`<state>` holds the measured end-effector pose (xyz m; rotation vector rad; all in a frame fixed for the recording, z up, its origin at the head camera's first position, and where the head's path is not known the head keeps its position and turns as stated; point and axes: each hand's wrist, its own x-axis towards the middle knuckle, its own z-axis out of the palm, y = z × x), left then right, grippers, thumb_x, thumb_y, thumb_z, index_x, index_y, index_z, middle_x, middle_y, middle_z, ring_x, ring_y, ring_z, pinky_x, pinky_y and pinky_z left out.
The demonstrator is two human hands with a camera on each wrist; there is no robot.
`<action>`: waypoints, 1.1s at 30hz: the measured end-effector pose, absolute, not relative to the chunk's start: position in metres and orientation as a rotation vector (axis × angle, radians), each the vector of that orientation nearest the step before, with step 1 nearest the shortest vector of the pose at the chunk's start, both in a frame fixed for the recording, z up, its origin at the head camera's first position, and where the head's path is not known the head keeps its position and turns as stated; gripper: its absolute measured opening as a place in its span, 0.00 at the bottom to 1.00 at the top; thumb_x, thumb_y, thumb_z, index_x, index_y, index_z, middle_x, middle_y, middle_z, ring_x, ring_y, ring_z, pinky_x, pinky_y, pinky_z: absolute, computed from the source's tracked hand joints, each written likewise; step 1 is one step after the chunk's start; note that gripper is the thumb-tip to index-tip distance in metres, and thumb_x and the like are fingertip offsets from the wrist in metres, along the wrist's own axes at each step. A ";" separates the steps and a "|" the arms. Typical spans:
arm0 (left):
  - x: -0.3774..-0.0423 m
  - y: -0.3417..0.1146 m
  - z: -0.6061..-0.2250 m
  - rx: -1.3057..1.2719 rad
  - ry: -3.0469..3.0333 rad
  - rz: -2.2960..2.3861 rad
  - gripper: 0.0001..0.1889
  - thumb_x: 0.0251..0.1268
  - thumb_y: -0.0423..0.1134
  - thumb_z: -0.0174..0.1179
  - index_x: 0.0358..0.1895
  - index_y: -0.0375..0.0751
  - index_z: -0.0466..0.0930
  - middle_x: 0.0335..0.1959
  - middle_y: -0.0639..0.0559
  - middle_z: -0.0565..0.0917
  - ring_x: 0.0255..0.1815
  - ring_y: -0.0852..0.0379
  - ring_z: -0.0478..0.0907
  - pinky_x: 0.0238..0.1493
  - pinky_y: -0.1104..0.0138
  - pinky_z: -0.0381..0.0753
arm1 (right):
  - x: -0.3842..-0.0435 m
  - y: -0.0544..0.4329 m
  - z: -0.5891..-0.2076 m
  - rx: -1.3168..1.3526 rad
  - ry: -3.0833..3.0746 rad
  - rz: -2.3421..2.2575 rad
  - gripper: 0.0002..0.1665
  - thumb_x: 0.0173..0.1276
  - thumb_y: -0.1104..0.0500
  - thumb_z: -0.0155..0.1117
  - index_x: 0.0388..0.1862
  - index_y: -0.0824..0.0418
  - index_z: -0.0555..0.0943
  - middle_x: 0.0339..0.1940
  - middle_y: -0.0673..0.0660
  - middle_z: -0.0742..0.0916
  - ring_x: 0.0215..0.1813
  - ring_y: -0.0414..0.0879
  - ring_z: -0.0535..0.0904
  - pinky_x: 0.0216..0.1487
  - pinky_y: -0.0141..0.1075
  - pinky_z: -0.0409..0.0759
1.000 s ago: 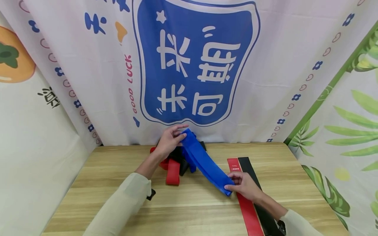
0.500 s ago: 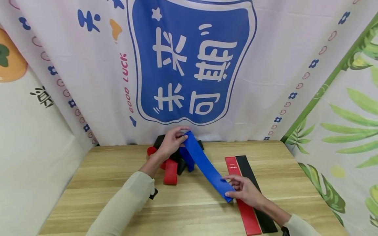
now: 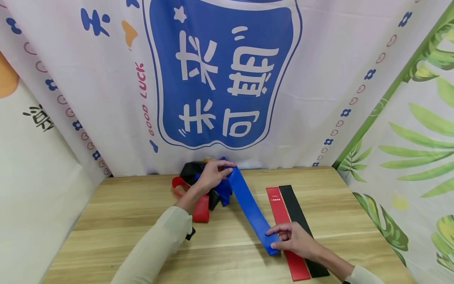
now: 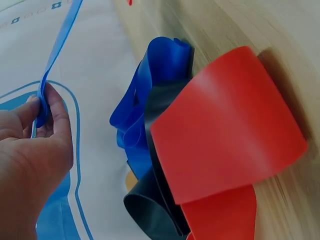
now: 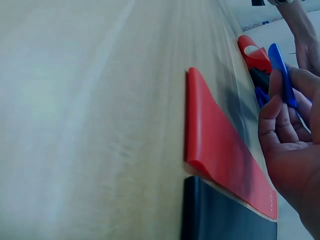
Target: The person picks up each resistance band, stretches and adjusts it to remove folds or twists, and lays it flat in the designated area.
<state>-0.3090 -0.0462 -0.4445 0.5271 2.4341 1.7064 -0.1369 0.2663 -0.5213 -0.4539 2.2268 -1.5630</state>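
Observation:
A blue resistance band (image 3: pixel 250 205) is stretched out flat between both hands, slanting down to the right above the table. My left hand (image 3: pixel 212 175) pinches its far end between thumb and fingers. At the near end, my right hand (image 3: pixel 296 240) pinches the band, also seen edge-on as a blue strip (image 5: pixel 285 75) in the right wrist view. Just right of it, a red band (image 3: pixel 280 215) and a black band (image 3: pixel 299 221) lie flat side by side, partly hidden by the right hand and wrist.
Under and beside the left hand sits a loose heap of bands: a looped red band (image 4: pixel 225 125), a black band (image 4: pixel 155 205) and a crumpled blue band (image 4: pixel 160 65). The wooden table (image 3: pixel 142 221) meets a printed curtain (image 3: pixel 319 79) at its back edge.
The blue band has gone from folded and sagging to flatter and straighter. Both hands still hold its ends; the right hand has come nearer the front, and the band slants more steeply.

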 end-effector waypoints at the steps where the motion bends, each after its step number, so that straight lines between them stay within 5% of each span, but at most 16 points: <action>1: -0.309 -0.045 -0.446 0.525 2.432 1.698 0.14 0.75 0.31 0.65 0.59 0.43 0.89 0.58 0.44 0.87 0.46 0.52 0.87 0.51 0.59 0.89 | -0.135 0.267 -0.522 -0.450 2.211 -1.565 0.19 0.71 0.59 0.76 0.58 0.63 0.87 0.28 0.57 0.86 0.26 0.37 0.78 0.32 0.26 0.75; 9: -0.314 -0.034 -0.457 0.617 2.416 1.695 0.16 0.73 0.28 0.66 0.60 0.41 0.89 0.59 0.46 0.87 0.49 0.53 0.88 0.51 0.63 0.89 | -0.124 0.271 -0.526 -0.450 2.179 -1.556 0.18 0.72 0.58 0.75 0.57 0.64 0.87 0.31 0.55 0.88 0.29 0.38 0.81 0.34 0.26 0.78; 17: -0.315 -0.022 -0.470 0.653 2.463 1.682 0.08 0.72 0.30 0.68 0.48 0.41 0.93 0.52 0.47 0.91 0.43 0.56 0.86 0.44 0.69 0.86 | -0.113 0.270 -0.527 -0.358 2.176 -1.540 0.20 0.68 0.53 0.78 0.53 0.62 0.88 0.33 0.57 0.88 0.31 0.41 0.84 0.36 0.27 0.82; 23: -0.314 -0.009 -0.481 0.676 2.459 1.650 0.09 0.72 0.29 0.67 0.49 0.40 0.93 0.52 0.45 0.91 0.39 0.59 0.85 0.41 0.61 0.87 | -0.105 0.269 -0.529 -0.335 2.099 -1.578 0.19 0.69 0.55 0.78 0.52 0.65 0.87 0.32 0.59 0.88 0.32 0.46 0.88 0.39 0.30 0.86; 27: -0.313 0.000 -0.489 0.672 2.434 1.617 0.11 0.72 0.26 0.66 0.50 0.39 0.93 0.55 0.43 0.90 0.42 0.57 0.85 0.46 0.56 0.89 | -0.100 0.268 -0.531 -0.325 2.074 -1.580 0.18 0.69 0.55 0.78 0.51 0.65 0.88 0.29 0.57 0.88 0.31 0.45 0.89 0.36 0.30 0.86; 33: -0.315 0.012 -0.497 0.684 2.497 1.478 0.13 0.71 0.25 0.66 0.50 0.44 0.94 0.55 0.47 0.90 0.50 0.54 0.83 0.47 0.66 0.86 | -0.095 0.269 -0.531 -0.284 2.015 -1.595 0.17 0.69 0.57 0.78 0.50 0.67 0.87 0.29 0.57 0.89 0.29 0.43 0.88 0.31 0.29 0.85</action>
